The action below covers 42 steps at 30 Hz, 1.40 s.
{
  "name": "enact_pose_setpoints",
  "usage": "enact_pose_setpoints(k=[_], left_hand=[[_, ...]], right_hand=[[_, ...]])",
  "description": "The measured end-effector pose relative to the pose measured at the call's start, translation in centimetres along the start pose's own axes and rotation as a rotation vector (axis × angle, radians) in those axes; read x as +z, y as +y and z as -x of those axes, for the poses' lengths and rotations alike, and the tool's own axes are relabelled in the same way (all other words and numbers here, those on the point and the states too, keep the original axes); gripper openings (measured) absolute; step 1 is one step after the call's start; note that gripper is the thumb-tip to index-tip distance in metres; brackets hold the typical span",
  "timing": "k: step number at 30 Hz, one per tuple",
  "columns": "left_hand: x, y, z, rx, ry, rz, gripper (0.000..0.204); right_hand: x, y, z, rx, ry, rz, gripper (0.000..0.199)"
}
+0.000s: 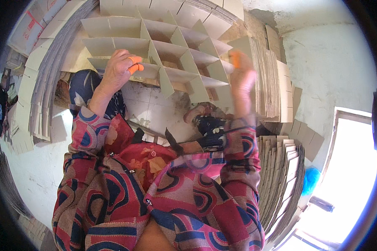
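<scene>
A grid of interlocked grey-beige cardboard divider strips [180, 75] stands before me, its strips crossing to form several open cells. At the grid's near left side is my left hand [119, 69], with orange covers on two fingers. Its fingers are curled closed against the front strips; whatever lies between them is hidden. My right hand [244, 77] is beside the grid's right end, smeared by motion, with an orange cover on a finger. Whether it touches the end of a strip, I cannot tell.
Tall stacks of slotted cardboard strips stand at left [50, 71] and right [266, 79], with another stack [280, 175] at my lower right. More strips [197, 12] lie beyond the grid. A printed carton [31, 25] sits far left. A bright doorway [347, 167] opens at right.
</scene>
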<state>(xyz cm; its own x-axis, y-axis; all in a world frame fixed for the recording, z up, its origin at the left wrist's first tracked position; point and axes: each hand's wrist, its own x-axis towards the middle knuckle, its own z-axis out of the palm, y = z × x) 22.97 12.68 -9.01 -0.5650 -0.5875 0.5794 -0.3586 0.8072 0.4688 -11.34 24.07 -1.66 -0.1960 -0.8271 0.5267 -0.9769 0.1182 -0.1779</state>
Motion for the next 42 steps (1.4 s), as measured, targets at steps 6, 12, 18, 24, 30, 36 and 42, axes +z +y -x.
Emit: enact_pose_setpoints(k=[6,12,18,24,30,36,42], left_hand=[[-0.3,0.6,-0.3,0.005,0.046,0.009,0.033],[-0.4,0.1,-0.1,-0.025,0.029,-0.031,0.034],[-1.8,0.1,0.5,0.020,0.081,-0.102,0.034],[-4.5,-0.2,1.3,-0.084,0.125,-0.213,0.036],[-5.5,-2.2,2.2,-0.122,0.167,-0.308,0.037],[-5.0,-3.8,3.4,-0.177,0.130,-0.135,0.021],[-5.0,-3.6,2.9,-0.158,0.120,-0.077,0.020]], right_hand=[[-3.2,14.0,7.1,0.381,-0.434,0.558,0.029],[-1.1,16.4,9.0,0.256,-0.244,0.445,0.033],[-2.6,14.8,6.9,0.592,-0.388,0.499,0.027],[-5.5,9.8,3.6,0.525,0.236,0.194,0.025],[-6.5,-6.5,-1.9,0.100,0.155,-0.361,0.039],[-2.1,-15.7,-2.8,-0.039,-0.173,-0.571,0.055],[-1.1,-19.7,-4.4,-0.037,-0.173,-0.612,0.054]])
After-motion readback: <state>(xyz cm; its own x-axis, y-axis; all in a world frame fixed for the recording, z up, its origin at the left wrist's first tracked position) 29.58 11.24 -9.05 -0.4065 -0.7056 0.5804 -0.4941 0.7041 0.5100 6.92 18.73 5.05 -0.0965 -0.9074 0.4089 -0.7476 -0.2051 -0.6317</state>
